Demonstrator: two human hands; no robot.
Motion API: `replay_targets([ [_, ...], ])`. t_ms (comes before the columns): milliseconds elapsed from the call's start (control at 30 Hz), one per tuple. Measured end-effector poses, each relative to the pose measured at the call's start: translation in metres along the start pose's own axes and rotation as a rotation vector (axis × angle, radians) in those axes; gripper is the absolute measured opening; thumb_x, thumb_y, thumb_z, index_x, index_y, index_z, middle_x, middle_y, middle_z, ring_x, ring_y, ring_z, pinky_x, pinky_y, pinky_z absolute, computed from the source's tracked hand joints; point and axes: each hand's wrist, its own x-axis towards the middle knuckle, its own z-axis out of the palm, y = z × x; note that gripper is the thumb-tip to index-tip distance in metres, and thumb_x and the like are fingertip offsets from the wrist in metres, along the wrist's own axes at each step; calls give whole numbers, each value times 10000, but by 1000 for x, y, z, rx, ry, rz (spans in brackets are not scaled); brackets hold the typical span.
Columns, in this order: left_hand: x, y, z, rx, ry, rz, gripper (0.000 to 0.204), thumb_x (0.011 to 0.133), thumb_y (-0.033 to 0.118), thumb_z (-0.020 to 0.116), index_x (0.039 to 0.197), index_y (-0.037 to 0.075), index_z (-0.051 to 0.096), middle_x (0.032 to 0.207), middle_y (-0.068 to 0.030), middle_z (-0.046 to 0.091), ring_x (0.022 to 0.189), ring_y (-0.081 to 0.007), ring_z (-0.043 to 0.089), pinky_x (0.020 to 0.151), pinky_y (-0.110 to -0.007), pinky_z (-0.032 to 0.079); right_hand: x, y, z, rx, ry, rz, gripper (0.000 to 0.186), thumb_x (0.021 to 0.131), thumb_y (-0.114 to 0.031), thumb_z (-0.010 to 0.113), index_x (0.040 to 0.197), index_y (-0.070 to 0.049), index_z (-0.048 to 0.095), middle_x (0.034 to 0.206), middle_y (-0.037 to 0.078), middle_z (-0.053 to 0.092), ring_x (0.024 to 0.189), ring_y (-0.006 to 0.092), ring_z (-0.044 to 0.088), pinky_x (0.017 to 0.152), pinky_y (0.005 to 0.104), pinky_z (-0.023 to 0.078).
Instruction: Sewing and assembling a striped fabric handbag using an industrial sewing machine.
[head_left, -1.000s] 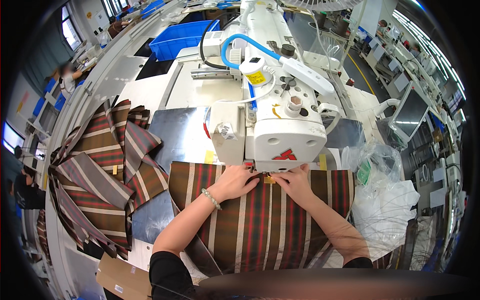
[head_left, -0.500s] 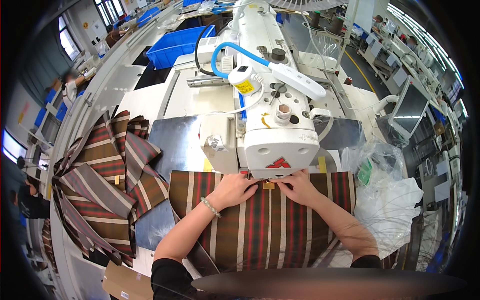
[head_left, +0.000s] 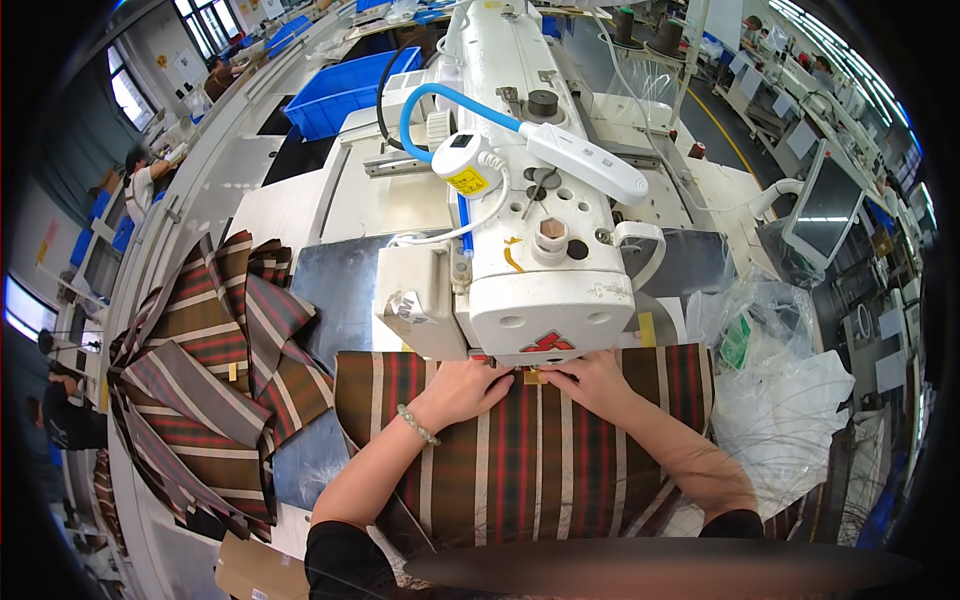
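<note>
Brown striped fabric with red, black and cream bands lies spread beneath the front of a white sewing machine. A small yellow tag sits near the fabric's far edge, under the machine head. My left hand, with a beaded bracelet at the wrist, holds the fabric just left of the tag. On the other side, my right hand holds it too, thumb close to the tag. The machine head partly hides the fingertips of both hands.
More striped fabric is heaped on the left. Crumpled clear plastic lies at the right, near a screen on an arm. A blue crate stands behind, and a cardboard box is at lower left. Other people work farther off.
The view has shifted slightly, so the machine head appears a little lower and farther left. Both hands stay beside the tag, with only small finger movement.
</note>
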Motion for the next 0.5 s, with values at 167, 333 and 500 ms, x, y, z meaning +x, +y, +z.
replay_targets([
  [167, -1, -3, 0, 9, 41, 68, 221, 852, 207, 596, 1002, 64, 672, 788, -158, 630, 745, -339, 603, 671, -421, 472, 1, -1, 6, 33, 39, 16, 118, 794, -252, 705, 851, -151, 726, 869, 11, 604, 881, 201, 573, 744, 390, 298],
  [333, -2, 0, -3, -42, -21, 6, 229, 831, 192, 624, 997, 45, 680, 930, -187, 641, 878, -363, 602, 771, -431, 483, 3, -7, 4, -68, 94, -7, 99, 792, -230, 701, 839, -144, 717, 867, 20, 619, 872, 202, 573, 736, 394, 297],
  [500, -3, 4, -6, -36, -20, -15, 246, 836, 215, 628, 1024, 69, 688, 855, -182, 623, 797, -351, 604, 730, -423, 478, 3, -11, 2, -78, 97, -3, 99, 794, -225, 696, 835, -136, 711, 839, 18, 616, 859, 200, 571, 732, 397, 298],
])
